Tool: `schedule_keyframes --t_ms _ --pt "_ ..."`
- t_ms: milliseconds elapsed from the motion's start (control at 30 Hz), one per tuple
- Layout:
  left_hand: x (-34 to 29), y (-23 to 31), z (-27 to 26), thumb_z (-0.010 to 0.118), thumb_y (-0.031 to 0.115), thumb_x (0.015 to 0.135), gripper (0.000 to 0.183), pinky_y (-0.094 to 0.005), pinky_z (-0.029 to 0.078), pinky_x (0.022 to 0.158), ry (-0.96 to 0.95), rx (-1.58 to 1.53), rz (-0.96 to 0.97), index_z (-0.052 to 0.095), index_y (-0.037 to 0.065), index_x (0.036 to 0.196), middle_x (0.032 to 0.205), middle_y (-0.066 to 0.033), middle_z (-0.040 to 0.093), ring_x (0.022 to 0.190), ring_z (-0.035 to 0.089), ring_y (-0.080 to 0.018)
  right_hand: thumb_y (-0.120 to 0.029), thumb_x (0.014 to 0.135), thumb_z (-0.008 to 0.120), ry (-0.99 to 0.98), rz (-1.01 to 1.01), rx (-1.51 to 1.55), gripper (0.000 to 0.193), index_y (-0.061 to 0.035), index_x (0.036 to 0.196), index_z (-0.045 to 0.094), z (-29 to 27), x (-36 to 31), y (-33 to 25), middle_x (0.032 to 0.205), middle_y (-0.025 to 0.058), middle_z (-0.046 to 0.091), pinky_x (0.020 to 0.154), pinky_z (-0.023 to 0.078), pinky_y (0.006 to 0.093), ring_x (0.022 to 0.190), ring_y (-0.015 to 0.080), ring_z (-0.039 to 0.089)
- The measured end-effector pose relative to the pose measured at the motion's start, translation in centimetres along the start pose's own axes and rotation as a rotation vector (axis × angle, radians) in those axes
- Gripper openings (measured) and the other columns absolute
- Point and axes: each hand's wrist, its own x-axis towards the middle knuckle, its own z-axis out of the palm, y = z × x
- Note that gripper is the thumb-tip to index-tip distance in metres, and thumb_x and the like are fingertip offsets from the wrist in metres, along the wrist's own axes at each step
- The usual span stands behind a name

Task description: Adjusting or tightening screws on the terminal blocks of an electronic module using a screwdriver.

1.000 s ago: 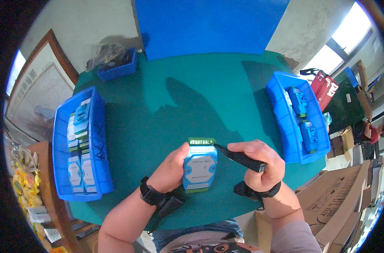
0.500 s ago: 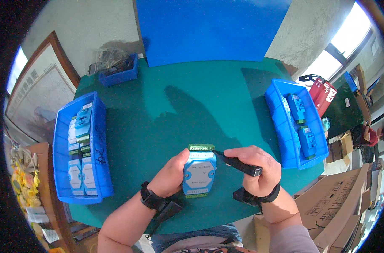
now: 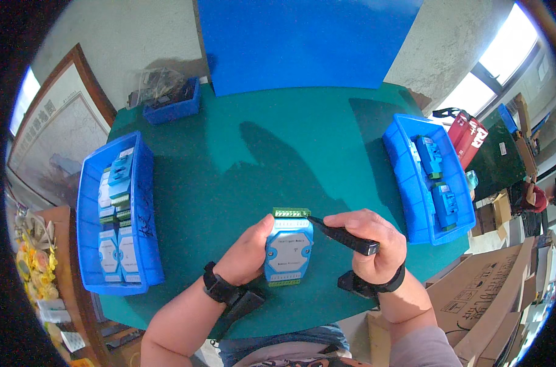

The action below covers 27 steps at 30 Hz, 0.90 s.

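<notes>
My left hand [image 3: 248, 252] grips a blue terminal module [image 3: 290, 252] by its left side. The module has a light grey label plate and green screw terminal strips along its far and near ends. Between the fingers of my right hand [image 3: 375, 243] is a slim black pen-like tool [image 3: 345, 238]; its exact kind I cannot make out. Its narrow tip points left, at the right end of the module's far green terminal strip [image 3: 291, 213]. Whether the tip touches a screw is too small to tell.
On the left stands a blue bin [image 3: 149, 244] holding several similar modules; another blue bin [image 3: 400, 183] with modules is at the right. A smaller blue bin [image 3: 171, 111] of dark parts sits far left. A red bag [image 3: 467, 137] lies beyond the right bin. The table [image 3: 229, 189] is green.
The black tool's tip has shifted very slightly at the right end of the green strip. Both hands stay almost in place with the same things held.
</notes>
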Motion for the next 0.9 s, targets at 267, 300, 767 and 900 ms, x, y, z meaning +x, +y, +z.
schedule_keyframes --t_ms 267,300,767,900 --pt "0.0 -0.1 -0.2 0.022 0.040 0.101 0.054 -0.0378 0.048 0.090 -0.002 0.050 -0.015 0.048 0.002 0.128 0.116 -0.0134 0.060 0.104 0.060 -0.0233 -0.021 0.091 0.059 0.075 -0.012 0.003 0.027 -0.0036 0.112 0.055 -0.1 -0.8 0.0 0.101 0.0192 0.067 0.069 0.053 0.0365 0.084 0.0312 0.068" --pt "0.1 -0.2 -0.2 0.022 0.045 0.100 0.057 -0.0388 0.049 0.090 0.005 0.064 -0.015 0.048 0.003 0.128 0.116 -0.0143 0.061 0.104 0.061 -0.0245 -0.022 0.092 0.058 0.112 -0.021 0.027 0.027 -0.0040 0.112 0.054 0.0 -1.0 0.1 0.101 0.0193 0.067 0.069 0.053 0.0366 0.084 0.0312 0.068" --pt "0.2 -0.4 -0.4 0.024 0.051 0.098 0.061 -0.0392 0.048 0.090 -0.001 0.109 0.019 0.049 0.005 0.128 0.116 -0.0136 0.062 0.104 0.061 -0.0243 -0.015 0.089 0.059 0.046 0.024 0.019 0.025 -0.0030 0.110 0.055 0.1 -0.9 -0.1 0.102 0.0194 0.067 0.070 0.053 0.0373 0.084 0.0320 0.068" --pt "0.1 -0.4 -0.4 0.025 0.051 0.098 0.060 -0.0390 0.048 0.090 -0.006 0.104 0.017 0.050 0.006 0.128 0.116 -0.0119 0.062 0.104 0.061 -0.0233 -0.014 0.086 0.063 0.014 0.024 -0.016 0.027 -0.0022 0.108 0.057 0.0 -0.7 -0.1 0.102 0.0188 0.067 0.071 0.054 0.0370 0.085 0.0317 0.068"
